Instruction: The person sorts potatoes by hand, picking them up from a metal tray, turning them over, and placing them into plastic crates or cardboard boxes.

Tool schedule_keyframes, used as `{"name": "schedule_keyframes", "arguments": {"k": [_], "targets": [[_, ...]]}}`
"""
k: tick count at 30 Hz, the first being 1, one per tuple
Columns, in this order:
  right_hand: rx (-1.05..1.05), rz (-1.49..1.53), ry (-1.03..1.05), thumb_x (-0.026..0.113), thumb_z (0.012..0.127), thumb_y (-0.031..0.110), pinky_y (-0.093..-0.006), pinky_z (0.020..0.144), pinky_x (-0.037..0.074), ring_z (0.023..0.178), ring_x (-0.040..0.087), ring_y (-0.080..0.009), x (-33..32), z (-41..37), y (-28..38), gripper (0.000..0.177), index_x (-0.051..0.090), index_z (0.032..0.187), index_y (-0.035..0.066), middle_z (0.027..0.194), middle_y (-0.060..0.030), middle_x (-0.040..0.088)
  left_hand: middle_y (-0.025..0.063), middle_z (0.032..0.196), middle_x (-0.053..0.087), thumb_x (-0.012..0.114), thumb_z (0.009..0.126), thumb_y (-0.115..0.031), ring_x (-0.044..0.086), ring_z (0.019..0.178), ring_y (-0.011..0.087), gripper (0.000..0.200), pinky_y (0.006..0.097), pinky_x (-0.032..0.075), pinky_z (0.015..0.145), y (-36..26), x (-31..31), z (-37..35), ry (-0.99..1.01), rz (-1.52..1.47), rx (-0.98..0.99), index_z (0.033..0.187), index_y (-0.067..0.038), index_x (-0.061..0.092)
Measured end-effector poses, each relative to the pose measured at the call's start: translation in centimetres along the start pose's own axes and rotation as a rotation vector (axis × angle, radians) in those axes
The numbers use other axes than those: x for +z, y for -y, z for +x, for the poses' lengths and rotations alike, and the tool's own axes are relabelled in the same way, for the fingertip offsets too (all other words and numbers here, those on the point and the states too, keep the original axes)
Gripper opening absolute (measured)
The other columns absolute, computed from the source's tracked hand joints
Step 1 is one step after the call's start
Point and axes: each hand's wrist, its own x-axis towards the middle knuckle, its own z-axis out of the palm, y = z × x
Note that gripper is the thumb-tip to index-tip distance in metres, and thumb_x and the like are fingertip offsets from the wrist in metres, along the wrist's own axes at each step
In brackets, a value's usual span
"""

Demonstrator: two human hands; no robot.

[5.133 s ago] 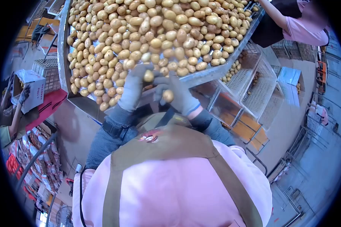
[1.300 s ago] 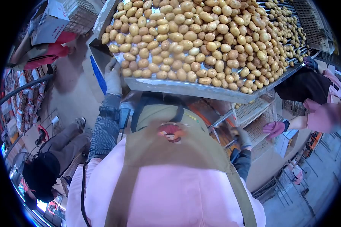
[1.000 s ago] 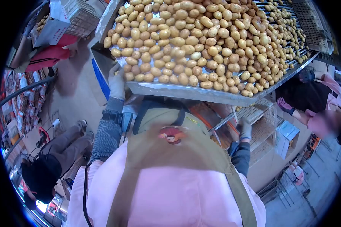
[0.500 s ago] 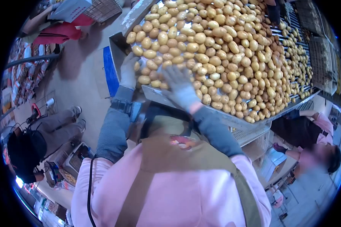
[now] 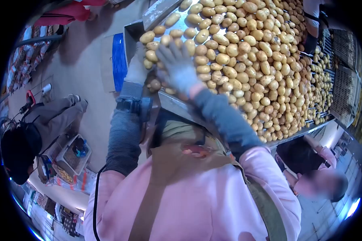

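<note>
A thick layer of yellow-brown potatoes [image 5: 265, 74] covers the metal sorting table [image 5: 159, 13] in front of me. My right hand [image 5: 177, 68], in a pale work glove, lies over the potatoes near the table's left corner, fingers spread and stretched out. Beside it, at the left edge, my gloved left hand [image 5: 137, 68] stands with its fingers extended along the outermost potatoes. Between the two hands are a few potatoes, one darker potato [image 5: 154, 84] low down near the corner. What lies under my right palm is hidden.
Blue material [image 5: 118, 62] is just left of the table corner. Plastic crates [image 5: 344, 86] line the far right. One co-worker [image 5: 309, 164] is at the right, another person [image 5: 36, 136] at the left. A co-worker's arm [image 5: 311, 24] reaches in at top right. A basket [image 5: 74, 154] sits lower left.
My right hand has swept left, toward my left hand. Potatoes near the corner have shifted, and more bare table shows at the upper left. The view has moved slightly.
</note>
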Motion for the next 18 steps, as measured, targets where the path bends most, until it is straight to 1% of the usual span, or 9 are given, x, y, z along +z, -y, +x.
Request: {"name": "schedule_keyframes", "arguments": {"k": [1,3,5,7,9,11,12,15,18], "targets": [[0.014,-0.031,-0.016,0.061,0.091,0.043,-0.0566,0.121,0.019,0.146,0.034,-0.0347,0.4,-2.9,1.6,0.065,0.051,0.144,0.009,0.152,-0.0104,0.045,0.0066,0.128,0.064,0.062,0.101,-0.036,0.065,0.108,0.0173,0.051,0.0305,0.053,0.094,-0.1,-0.3,0.1,-0.015,0.028,-0.01,0.141,-0.005,0.053],[0.101,0.229,0.084,0.064,0.09,0.037,-0.0578,0.118,0.022,0.143,0.039,-0.0299,-1.8,-7.3,3.2,0.06,0.052,0.143,0.012,0.149,-0.0087,0.049,0.0044,0.125,0.063,0.067,0.099,-0.031,0.064,0.104,0.015,0.049,0.0292,0.052,0.093,2.0,-1.4,1.6,0.014,-0.162,-0.044,0.139,-0.005,0.055],[0.15,0.104,0.105,0.065,0.089,0.035,-0.0577,0.115,0.027,0.139,0.043,-0.0279,-3.4,-9.5,2.1,0.057,0.053,0.142,0.017,0.147,-0.0066,0.051,0.0023,0.118,0.064,0.072,0.096,-0.026,0.062,0.101,0.0118,0.046,0.0268,0.05,0.092,2.9,-1.9,1.9,0.011,0.033,0.003,0.134,-0.004,0.059],[0.174,-0.151,0.121,0.065,0.088,0.033,-0.0567,0.113,0.031,0.136,0.047,-0.028,-3.5,-9.2,-0.5,0.051,0.057,0.138,0.022,0.145,-0.0051,0.053,0.0031,0.115,0.065,0.071,0.097,-0.026,0.061,0.1,0.0112,0.044,0.0257,0.049,0.091,3.2,-0.8,1.7,-0.019,0.173,0.057,0.133,-0.004,0.06],[0.168,-0.172,-0.083,0.065,0.088,0.029,-0.0569,0.11,0.035,0.132,0.051,-0.0272,-4.5,-7.4,-3.7,0.043,0.063,0.13,0.022,0.139,-0.0053,0.057,0.0055,0.114,0.066,0.07,0.096,-0.023,0.061,0.1,0.0115,0.045,0.0259,0.05,0.089,3.1,-0.3,1.2,-0.051,0.371,0.135,0.134,-0.002,0.059],[0.219,-0.295,-0.18,0.062,0.093,0.033,-0.0595,0.11,0.032,0.131,0.052,-0.0279,-3.4,-4.3,-6.7,0.044,0.061,0.135,0.022,0.142,-0.0073,0.056,0.0062,0.115,0.066,0.07,0.094,-0.021,0.061,0.1,0.0123,0.046,0.0265,0.05,0.088,3.2,-0.2,1.3,-0.111,0.493,0.21,0.135,-0.001,0.058],[0.242,-0.356,-0.206,0.061,0.095,0.034,-0.0611,0.111,0.03,0.133,0.05,-0.0297,-3.8,-2.6,-7.9,0.045,0.059,0.138,0.022,0.144,-0.0077,0.055,0.0078,0.116,0.067,0.069,0.094,-0.019,0.061,0.101,0.0121,0.048,0.0267,0.05,0.088,2.8,0.4,1.4,-0.162,0.49,0.388,0.136,0.0,0.057],[0.349,-0.318,-0.389,0.063,0.091,0.031,-0.0583,0.104,0.036,0.132,0.045,-0.0327,-4.6,2.1,-12.2,0.049,0.058,0.138,0.02,0.142,-0.0052,0.055,0.0128,0.119,0.068,0.07,0.093,-0.03,0.066,0.105,0.0209,0.053,0.0331,0.052,0.091,0.7,0.5,4.1,-0.173,0.736,0.441,0.138,-0.006,0.057],[0.337,-0.403,-0.141,0.064,0.088,0.029,-0.0522,0.1,0.039,0.128,0.047,-0.0317,-4.2,0.8,-9.6,0.047,0.06,0.133,0.019,0.136,-0.0055,0.056,0.0176,0.121,0.068,0.069,0.091,-0.04,0.066,0.111,0.0324,0.055,0.041,0.051,0.094,-0.9,3.7,4.5,-0.177,1.123,0.398,0.137,-0.012,0.057]]}}
